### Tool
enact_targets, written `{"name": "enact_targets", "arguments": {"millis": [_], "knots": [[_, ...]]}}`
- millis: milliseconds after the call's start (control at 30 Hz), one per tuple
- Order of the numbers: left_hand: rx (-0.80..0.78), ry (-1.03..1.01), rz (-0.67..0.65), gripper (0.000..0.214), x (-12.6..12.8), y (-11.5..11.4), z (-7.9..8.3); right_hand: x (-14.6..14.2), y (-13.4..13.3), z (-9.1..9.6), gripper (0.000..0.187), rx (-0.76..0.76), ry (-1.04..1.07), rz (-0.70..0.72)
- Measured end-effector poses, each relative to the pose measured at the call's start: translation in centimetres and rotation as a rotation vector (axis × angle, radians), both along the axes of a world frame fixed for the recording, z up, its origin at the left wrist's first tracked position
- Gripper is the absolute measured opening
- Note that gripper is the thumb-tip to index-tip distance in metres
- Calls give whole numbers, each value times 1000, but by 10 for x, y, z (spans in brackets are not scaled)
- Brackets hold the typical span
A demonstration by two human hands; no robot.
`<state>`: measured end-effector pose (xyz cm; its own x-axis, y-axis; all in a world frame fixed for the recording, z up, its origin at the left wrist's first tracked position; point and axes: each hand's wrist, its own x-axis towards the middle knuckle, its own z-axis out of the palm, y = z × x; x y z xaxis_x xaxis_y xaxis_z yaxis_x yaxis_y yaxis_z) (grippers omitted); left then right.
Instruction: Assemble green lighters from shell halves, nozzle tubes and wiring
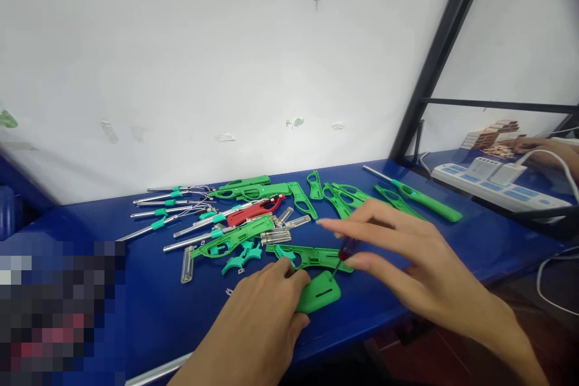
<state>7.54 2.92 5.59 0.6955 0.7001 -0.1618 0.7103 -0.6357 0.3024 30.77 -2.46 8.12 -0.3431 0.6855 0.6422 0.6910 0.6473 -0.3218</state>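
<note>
My left hand [266,307] grips a green long-nosed lighter [320,294] near the table's front edge, with its slotted handle end sticking out past my fingers. A metal tube [158,371] shows below my left forearm and seems to belong to it. In my right hand [407,259], thumb and fingers close around the dark red handle of a screwdriver [347,248]. Its thin shaft slants down, and the tip meets the upper corner of the handle. Just behind lie an open green casing half [312,258] and teal triggers [244,257].
Behind my hands lie metal lighter tubes with wires [156,212], a red casing [253,212], clear fuel tanks [277,235] and green casing halves [348,194]. A whole green lighter [427,200] rests at right. Beyond the black frame are a power strip [534,196] and another person's hand [543,146].
</note>
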Motion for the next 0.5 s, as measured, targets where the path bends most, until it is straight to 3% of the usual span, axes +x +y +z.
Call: {"name": "enact_targets", "arguments": {"millis": [100,167,267,333,400,500], "knots": [[-16,5,8,28,1,1,3,2,-3,2,47,-90,18,127],[-41,33,20,30,2,1,5,2,0,-1,45,-88,79,166],[-37,36,10,31,1,0,5,-1,8,-6,23,60,154,34],[-15,11,3,30,0,-1,4,-3,11,-7,17,147,153,-56],[0,-7,3,30,-1,-1,1,-2,10,-6,24,109,114,-60],[5,-14,5,28,-2,0,-1,0,9,-4,38,-49,84,62]]}}
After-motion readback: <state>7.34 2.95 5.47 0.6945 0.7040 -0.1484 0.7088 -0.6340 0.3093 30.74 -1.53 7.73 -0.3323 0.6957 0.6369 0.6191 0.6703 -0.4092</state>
